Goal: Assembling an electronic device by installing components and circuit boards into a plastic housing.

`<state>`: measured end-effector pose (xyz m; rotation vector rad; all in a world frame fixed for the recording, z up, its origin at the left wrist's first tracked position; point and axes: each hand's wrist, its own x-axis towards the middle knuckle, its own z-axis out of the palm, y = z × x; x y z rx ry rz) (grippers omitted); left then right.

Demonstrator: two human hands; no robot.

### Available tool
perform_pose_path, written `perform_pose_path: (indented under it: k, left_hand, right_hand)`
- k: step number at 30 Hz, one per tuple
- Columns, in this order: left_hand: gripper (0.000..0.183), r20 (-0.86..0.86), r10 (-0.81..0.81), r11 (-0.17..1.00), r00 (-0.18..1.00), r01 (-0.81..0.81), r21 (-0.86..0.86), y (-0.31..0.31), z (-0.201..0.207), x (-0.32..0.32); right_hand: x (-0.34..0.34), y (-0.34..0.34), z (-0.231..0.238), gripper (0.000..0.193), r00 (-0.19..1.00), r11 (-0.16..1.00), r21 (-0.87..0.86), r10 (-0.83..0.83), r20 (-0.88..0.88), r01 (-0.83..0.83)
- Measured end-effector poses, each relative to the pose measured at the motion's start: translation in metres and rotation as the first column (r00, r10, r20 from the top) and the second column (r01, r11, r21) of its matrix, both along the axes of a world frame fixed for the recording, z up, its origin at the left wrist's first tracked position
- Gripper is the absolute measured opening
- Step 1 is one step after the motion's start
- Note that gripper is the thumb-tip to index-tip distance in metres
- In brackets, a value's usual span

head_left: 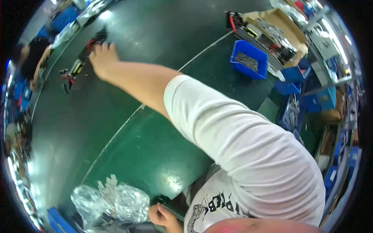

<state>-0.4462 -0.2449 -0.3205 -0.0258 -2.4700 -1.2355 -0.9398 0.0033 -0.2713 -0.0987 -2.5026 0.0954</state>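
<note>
My right hand [101,59] reaches far across the dark green belt [77,124] to the upper left. Its fingers curl onto the end of a long black assembly with red wires [79,64] that lies on the belt. The white sleeve of that arm fills the middle of the view. My left hand [160,215] stays low at the near edge of the green mat [155,155], fingers curled into a fist, right beside crumpled clear plastic bags [112,202]. I see nothing clearly held in it.
A blue bin of small dark parts [248,60] stands at the upper right, with a cardboard box of parts [279,27] behind it. More blue bins [289,83] sit on the right. Another person [33,58] works at the far left.
</note>
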Motion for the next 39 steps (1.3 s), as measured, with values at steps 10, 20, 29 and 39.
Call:
perform_pose_path:
  k: [10, 20, 29, 39]
  left_hand:
    - [0.021, 0.038, 0.13, 0.984, 0.991, -0.134, 0.114, 0.007, 0.005, -0.008]
    - [0.013, 0.152, 0.126, 0.951, 0.98, -0.163, 0.261, 0.007, 0.012, -0.009]
    - [0.015, 0.184, -0.012, 0.976, 0.983, -0.029, 0.215, 0.018, 0.026, -0.013]
    - [0.007, 0.112, -0.31, 0.811, 0.944, 0.202, 0.549, 0.075, 0.037, -0.026]
  right_hand:
    - [0.189, 0.249, 0.11, 0.018, 0.955, 0.94, 0.29, 0.094, 0.281, -0.178]
    - [0.303, 0.455, 0.062, 0.032, 0.545, 0.889, 0.393, -0.455, 0.704, 0.235]
    - [0.333, 0.435, 0.09, 0.035, 0.768, 0.921, 0.331, -0.361, 0.529, 0.205]
    - [0.368, 0.326, 0.172, 0.035, 0.927, 0.827, 0.47, 0.152, 0.342, -0.309]
